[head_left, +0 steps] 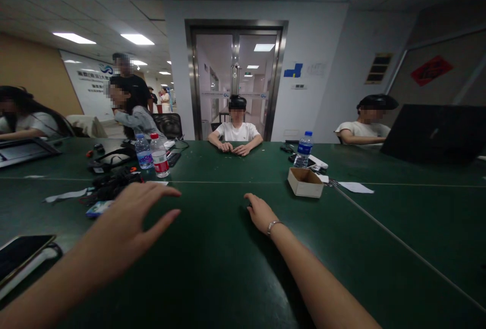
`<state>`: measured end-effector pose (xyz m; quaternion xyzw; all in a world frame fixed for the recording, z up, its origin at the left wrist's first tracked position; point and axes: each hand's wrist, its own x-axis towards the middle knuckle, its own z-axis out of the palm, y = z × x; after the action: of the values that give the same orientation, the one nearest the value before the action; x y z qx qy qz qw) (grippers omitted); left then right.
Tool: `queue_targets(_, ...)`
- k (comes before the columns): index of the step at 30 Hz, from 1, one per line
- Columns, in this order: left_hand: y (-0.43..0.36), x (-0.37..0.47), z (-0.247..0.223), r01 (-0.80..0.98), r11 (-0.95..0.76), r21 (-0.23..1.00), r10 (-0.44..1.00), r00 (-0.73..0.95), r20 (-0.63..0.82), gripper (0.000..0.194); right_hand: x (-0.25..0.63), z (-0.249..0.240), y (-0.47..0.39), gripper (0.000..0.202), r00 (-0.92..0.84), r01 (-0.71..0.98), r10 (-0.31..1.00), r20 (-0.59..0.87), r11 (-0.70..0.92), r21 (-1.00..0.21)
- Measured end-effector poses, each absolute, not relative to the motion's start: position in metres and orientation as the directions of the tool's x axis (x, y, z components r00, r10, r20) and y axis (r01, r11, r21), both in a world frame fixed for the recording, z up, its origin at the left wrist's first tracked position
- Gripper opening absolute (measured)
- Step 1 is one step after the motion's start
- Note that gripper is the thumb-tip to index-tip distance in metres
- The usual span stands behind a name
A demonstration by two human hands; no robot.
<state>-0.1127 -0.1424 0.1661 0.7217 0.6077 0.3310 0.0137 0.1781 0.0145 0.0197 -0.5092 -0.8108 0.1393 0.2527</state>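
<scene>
My left hand (131, 225) hovers above the green table (205, 248), thumb and fingers spread apart with nothing between them. Farther right, my right hand (261, 213) is low over the tabletop, its fingers curled together. A tiny dark spot shows by its fingertips; whether it is a held thing or shadow is unclear. A silver bracelet (274, 226) circles the right wrist. Beyond the left hand are a red-labelled water bottle (160, 157) and a purple-blue-labelled bottle (143, 152). An open cardboard box (306, 187) sits beyond and right of the right hand.
A phone (23, 258) lies near left; black straps and cables (114, 184) lie past it. A blue-capped bottle (304, 149) stands behind the box, with paper (356, 187) to its right. Across sits a person (238, 131) in headgear. A large black screen (436, 134) is at right.
</scene>
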Motion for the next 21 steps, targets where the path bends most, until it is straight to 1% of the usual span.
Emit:
queue_targets(1,-0.12,-0.095,0.165,0.871,-0.346,0.35,0.889,0.184,0.42,0.032,0.173,0.018,0.017,0.039,-0.329,0.759,0.901,0.281,0.43,-0.488)
queue_targets(2,-0.097,-0.076,0.16,0.854,-0.403,0.33,0.887,0.276,0.37,0.03,0.17,0.015,0.018,0.039,-0.309,0.761,0.905,0.292,0.42,-0.494)
queue_targets(4,-0.054,-0.039,0.144,0.82,-0.451,0.351,0.884,0.358,0.3,0.027,0.167,0.011,0.019,0.038,-0.294,0.755,0.903,0.312,0.42,-0.504)
queue_targets(6,-0.024,-0.007,0.119,0.783,-0.489,0.384,0.867,0.388,0.312,0.027,0.169,0.007,0.019,0.036,-0.293,0.74,0.897,0.332,0.432,-0.516)
queue_targets(8,-0.008,0.017,0.09,0.73,-0.517,0.447,0.847,0.364,0.386,0.031,0.172,0.004,0.021,0.034,-0.299,0.72,0.887,0.352,0.452,-0.527)
queue_targets(10,-0.002,0.031,0.062,0.651,-0.546,0.527,0.832,0.351,0.429,0.034,0.175,0.002,0.023,0.032,-0.307,0.701,0.873,0.378,0.476,-0.531)
queue_targets(13,-0.001,0.037,0.031,0.525,-0.541,0.657,0.841,0.319,0.438,0.039,0.175,0.002,0.026,0.03,-0.312,0.679,0.857,0.41,0.503,-0.534)
queue_targets(15,0.0,0.034,0.019,0.467,-0.507,0.724,0.862,0.283,0.421,0.04,0.173,0.003,0.027,0.024,-0.304,0.677,0.863,0.404,0.494,-0.546)
queue_targets(17,0.003,0.029,0.013,0.456,-0.467,0.757,0.884,0.247,0.397,0.037,0.168,0.006,0.029,0.018,-0.303,0.674,0.872,0.385,0.481,-0.561)
queue_targets(21,0.01,0.02,0.011,0.484,-0.407,0.775,0.911,0.153,0.383,0.026,0.158,0.013,0.037,0.012,-0.296,0.691,0.905,0.306,0.424,-0.586)
